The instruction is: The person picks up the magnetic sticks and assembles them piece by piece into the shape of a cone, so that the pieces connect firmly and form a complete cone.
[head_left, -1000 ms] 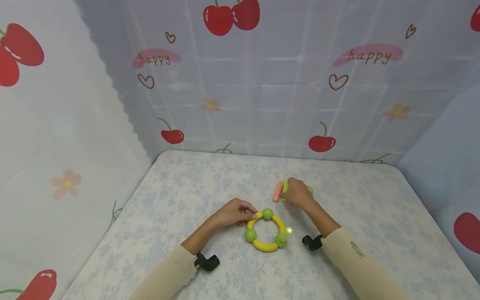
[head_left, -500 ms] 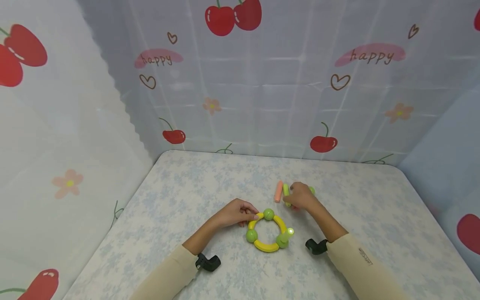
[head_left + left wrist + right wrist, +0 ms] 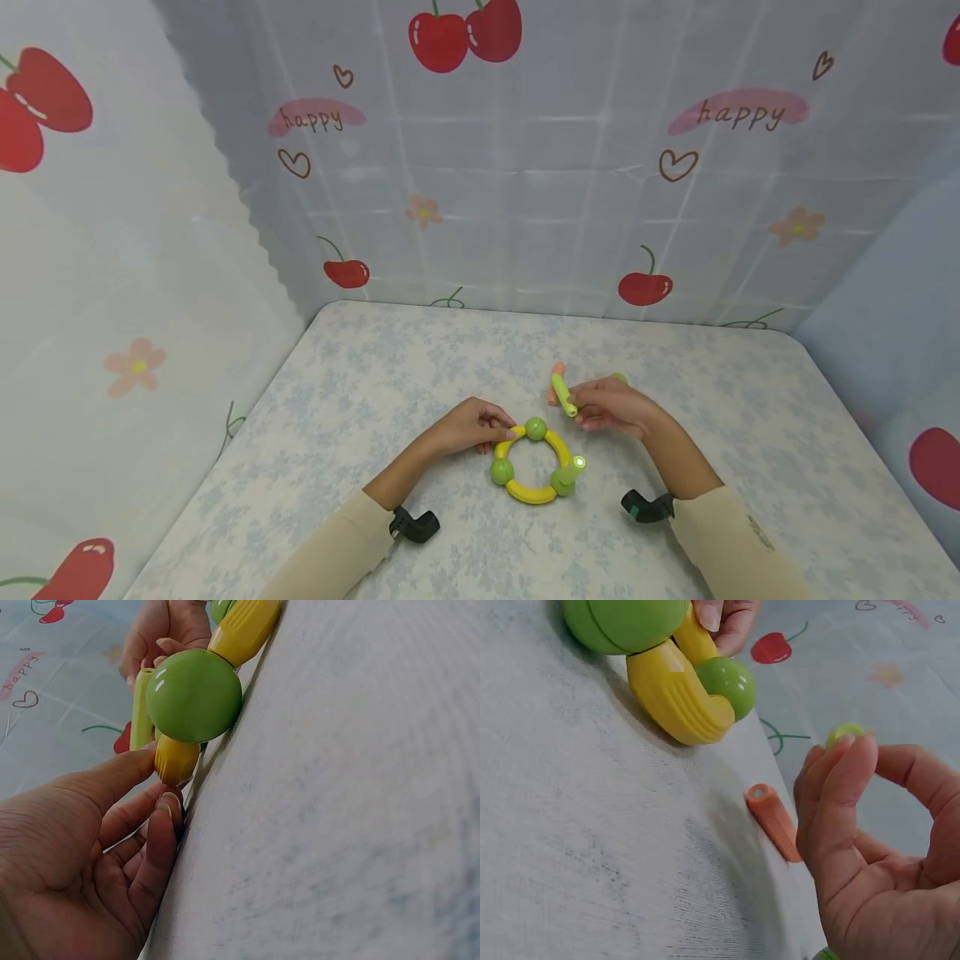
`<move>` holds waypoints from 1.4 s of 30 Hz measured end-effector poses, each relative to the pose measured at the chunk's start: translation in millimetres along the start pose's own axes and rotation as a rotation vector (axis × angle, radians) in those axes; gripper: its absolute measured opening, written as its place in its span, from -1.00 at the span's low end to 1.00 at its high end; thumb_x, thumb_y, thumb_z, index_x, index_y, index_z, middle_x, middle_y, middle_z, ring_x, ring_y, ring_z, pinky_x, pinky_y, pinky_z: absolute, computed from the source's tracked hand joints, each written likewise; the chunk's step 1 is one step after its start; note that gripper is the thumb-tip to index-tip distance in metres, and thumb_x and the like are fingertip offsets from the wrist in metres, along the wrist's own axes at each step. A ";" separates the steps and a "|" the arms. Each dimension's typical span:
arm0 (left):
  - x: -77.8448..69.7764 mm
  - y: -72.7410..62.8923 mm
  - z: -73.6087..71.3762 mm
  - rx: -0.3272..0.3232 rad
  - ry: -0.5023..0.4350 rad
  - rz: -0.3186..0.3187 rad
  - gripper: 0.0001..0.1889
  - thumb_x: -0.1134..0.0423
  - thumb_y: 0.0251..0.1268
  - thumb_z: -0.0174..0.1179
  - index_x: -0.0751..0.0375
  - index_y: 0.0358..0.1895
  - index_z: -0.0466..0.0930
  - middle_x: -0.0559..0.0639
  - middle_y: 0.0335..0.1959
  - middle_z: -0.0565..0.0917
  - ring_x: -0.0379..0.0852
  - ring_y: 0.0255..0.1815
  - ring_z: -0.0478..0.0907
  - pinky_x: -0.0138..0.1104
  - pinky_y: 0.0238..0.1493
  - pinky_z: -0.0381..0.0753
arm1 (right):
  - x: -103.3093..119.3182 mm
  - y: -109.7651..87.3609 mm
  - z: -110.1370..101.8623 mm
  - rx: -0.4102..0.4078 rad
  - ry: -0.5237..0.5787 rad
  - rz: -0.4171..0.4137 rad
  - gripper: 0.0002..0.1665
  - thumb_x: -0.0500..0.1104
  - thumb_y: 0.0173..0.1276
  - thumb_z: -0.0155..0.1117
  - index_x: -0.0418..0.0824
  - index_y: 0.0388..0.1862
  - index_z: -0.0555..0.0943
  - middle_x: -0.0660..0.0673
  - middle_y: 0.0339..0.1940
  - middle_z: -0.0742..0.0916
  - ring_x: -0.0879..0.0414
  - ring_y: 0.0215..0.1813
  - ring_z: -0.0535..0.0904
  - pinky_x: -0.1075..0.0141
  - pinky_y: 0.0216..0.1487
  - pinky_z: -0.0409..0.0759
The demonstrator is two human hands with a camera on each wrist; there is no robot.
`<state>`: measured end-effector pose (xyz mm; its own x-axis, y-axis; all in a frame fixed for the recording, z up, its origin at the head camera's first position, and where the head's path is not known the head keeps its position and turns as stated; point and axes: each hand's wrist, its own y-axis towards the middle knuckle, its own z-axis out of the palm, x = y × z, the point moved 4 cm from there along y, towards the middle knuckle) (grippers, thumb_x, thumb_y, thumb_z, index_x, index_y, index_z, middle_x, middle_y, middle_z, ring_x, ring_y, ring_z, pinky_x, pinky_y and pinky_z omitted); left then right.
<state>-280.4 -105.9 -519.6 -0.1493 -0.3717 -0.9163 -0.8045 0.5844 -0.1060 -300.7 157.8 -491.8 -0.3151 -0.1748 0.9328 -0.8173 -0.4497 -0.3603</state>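
On the table lies a ring of yellow curved pieces (image 3: pixel 531 493) joined by green balls (image 3: pixel 502 472). A short light green rod (image 3: pixel 575 468) sticks up from its right ball. My left hand (image 3: pixel 471 425) pinches the ring's upper left yellow piece (image 3: pixel 178 760) between thumb and fingers. Above and right of the ring, my right hand (image 3: pixel 615 406) pinches a loose light green rod (image 3: pixel 562 394) by thumb and fingertips. In the right wrist view, the fingers mostly hide that rod. Behind it lies an orange rod (image 3: pixel 774 825), partly covered in the head view.
Another green ball (image 3: pixel 619 377) shows behind my right hand, mostly hidden. The table (image 3: pixel 420 350) has a pale blue floral cover. A cherry-printed curtain (image 3: pixel 525 208) hangs along its back and sides. Dark wrist cameras (image 3: pixel 416 526) sit on both sleeves.
My right hand has taken hold of the light green rod beside the orange one and turned it, drawing back toward me. The left hand and the ring stay in place.
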 end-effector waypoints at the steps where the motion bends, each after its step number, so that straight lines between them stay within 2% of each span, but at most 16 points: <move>1: 0.4 0.2 0.0 0.000 0.000 0.001 -0.79 0.15 0.39 0.36 0.14 -0.02 0.77 -0.04 -0.43 0.73 -0.16 -0.62 0.55 -0.34 -0.52 0.61 | -0.1 -0.6 1.0 0.026 0.025 -0.021 -0.41 -0.22 0.55 0.16 -0.55 0.40 0.35 -0.14 -0.22 0.77 0.21 -0.35 0.66 0.41 -0.30 0.69; 5: 1.4 1.1 0.2 -0.003 0.002 0.008 -0.79 0.15 0.38 0.36 0.14 -0.03 0.78 -0.04 -0.44 0.73 -0.15 -0.62 0.55 -0.33 -0.52 0.61 | 0.2 -1.3 6.1 0.072 0.052 -0.101 -0.45 -0.22 0.55 0.20 -0.51 0.36 0.37 -0.19 -0.02 0.75 0.17 -0.31 0.66 0.40 -0.28 0.68; 12: 2.1 1.8 0.6 -0.003 0.004 0.010 -0.79 0.13 0.37 0.37 0.12 -0.04 0.78 -0.03 -0.44 0.74 -0.14 -0.62 0.56 -0.32 -0.51 0.62 | -1.9 -1.3 14.9 0.043 -0.011 -0.185 -0.42 -0.25 0.49 0.27 -0.51 0.34 0.34 -0.12 -0.20 0.74 0.10 -0.27 0.68 0.29 -0.25 0.71; 16: 2.4 2.5 1.1 -0.002 0.012 0.017 -0.79 0.13 0.38 0.36 0.12 -0.03 0.78 -0.04 -0.43 0.74 -0.14 -0.62 0.56 -0.32 -0.52 0.62 | -1.3 -3.8 19.5 0.041 -0.057 -0.254 -0.42 -0.22 0.48 0.31 -0.51 0.31 0.37 -0.13 -0.17 0.76 0.02 -0.21 0.72 0.22 -0.22 0.72; 22: 3.3 2.6 1.7 -0.006 0.020 0.010 -0.79 0.13 0.38 0.36 0.12 -0.04 0.78 -0.04 -0.43 0.73 -0.14 -0.62 0.56 -0.32 -0.51 0.62 | 3.2 -7.0 27.5 0.046 -0.127 -0.366 -0.49 -0.23 0.46 0.34 -0.49 0.24 0.45 -0.22 -0.11 0.75 -0.24 -0.09 0.71 0.09 -0.18 0.75; 29: 4.0 1.2 0.0 -0.024 0.010 0.004 -0.78 0.10 0.38 0.36 0.10 -0.04 0.78 -0.03 -0.46 0.71 -0.14 -0.62 0.55 -0.32 -0.53 0.61 | 8.2 -5.5 35.3 -0.006 -0.168 -0.405 -0.52 -0.24 0.43 0.37 -0.45 0.21 0.50 -0.32 -0.06 0.71 -0.06 -0.13 0.73 0.01 -0.18 0.74; 33: 4.2 2.2 0.4 -0.033 0.009 0.018 -0.78 0.08 0.39 0.35 0.10 -0.04 0.78 -0.03 -0.50 0.69 -0.16 -0.65 0.53 -0.33 -0.57 0.60 | 7.5 -2.2 35.9 -0.060 -0.236 -0.432 -0.57 -0.27 0.39 0.41 -0.40 0.17 0.55 -0.32 -0.08 0.71 0.00 -0.13 0.72 0.02 -0.20 0.74; 37: 5.2 3.9 1.5 -0.043 0.014 0.024 -0.79 0.08 0.40 0.34 0.08 -0.06 0.78 -0.03 -0.52 0.68 -0.16 -0.67 0.51 -0.33 -0.59 0.58 | 7.4 -1.9 36.0 -0.101 -0.306 -0.467 -0.61 -0.26 0.35 0.45 -0.34 0.11 0.61 -0.28 -0.12 0.73 -0.06 -0.11 0.71 0.04 -0.22 0.75; 42: 6.2 4.8 2.5 -0.056 0.020 0.017 -0.80 0.09 0.40 0.34 0.08 -0.06 0.78 -0.02 -0.52 0.69 -0.16 -0.67 0.52 -0.31 -0.58 0.60 | 8.4 -4.0 36.9 -0.089 -0.329 -0.491 -0.63 -0.26 0.34 0.46 -0.33 0.08 0.63 -0.28 -0.13 0.73 -0.15 -0.07 0.70 0.10 -0.19 0.75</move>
<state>-283.8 -103.5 -526.7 -0.1746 -0.3770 -0.9096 -0.8325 0.5498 -0.0681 -282.3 125.8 -482.6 0.2644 -0.2333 0.9358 -0.8713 -0.4737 0.1281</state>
